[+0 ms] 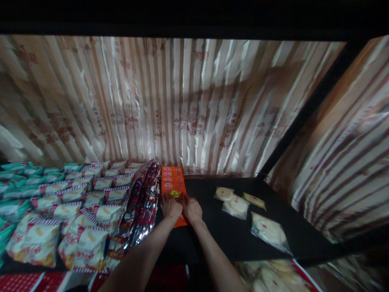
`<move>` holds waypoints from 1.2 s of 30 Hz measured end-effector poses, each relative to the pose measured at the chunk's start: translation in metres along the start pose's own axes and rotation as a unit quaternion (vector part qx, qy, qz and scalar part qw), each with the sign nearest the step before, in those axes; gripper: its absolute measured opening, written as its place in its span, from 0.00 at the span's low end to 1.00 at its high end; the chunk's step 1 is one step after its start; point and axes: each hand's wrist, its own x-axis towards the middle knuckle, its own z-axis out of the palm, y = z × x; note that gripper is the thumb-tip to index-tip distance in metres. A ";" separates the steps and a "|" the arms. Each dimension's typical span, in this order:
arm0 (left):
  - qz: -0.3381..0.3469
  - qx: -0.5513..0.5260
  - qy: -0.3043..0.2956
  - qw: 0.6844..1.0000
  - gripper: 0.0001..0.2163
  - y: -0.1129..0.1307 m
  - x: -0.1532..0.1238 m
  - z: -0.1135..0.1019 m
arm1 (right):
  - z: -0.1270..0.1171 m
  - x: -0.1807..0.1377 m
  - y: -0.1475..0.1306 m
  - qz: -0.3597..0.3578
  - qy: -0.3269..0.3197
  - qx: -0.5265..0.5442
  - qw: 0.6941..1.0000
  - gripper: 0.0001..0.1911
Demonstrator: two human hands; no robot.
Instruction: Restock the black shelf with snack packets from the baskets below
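Here, you are pressing your left hand (170,207) and right hand (192,209), both flattened with fingers down, onto the flat glossy orange packet (174,184) lying on the black shelf (219,235) beside crinkled silver foil bags (146,202).

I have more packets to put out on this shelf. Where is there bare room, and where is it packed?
Bare black shelf lies between the orange packet under both hands and the clear-wrapped cakes, and along the front edge. The left half is packed: red-striped snack bags, teal bags and shiny red packets.
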 end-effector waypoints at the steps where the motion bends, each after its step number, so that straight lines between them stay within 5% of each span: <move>1: 0.003 0.006 -0.002 1.000 0.20 0.000 0.000 0.000 | 0.000 0.000 0.000 -0.001 0.000 0.000 1.000 0.18; 21: 0.041 0.021 0.002 0.999 0.24 -0.002 0.014 0.003 | 0.000 -0.008 -0.004 0.010 0.023 -0.042 0.999 0.20; 36: 0.057 0.034 0.022 0.998 0.27 -0.006 0.030 0.012 | 0.014 -0.010 0.007 -0.056 0.089 -0.049 0.993 0.20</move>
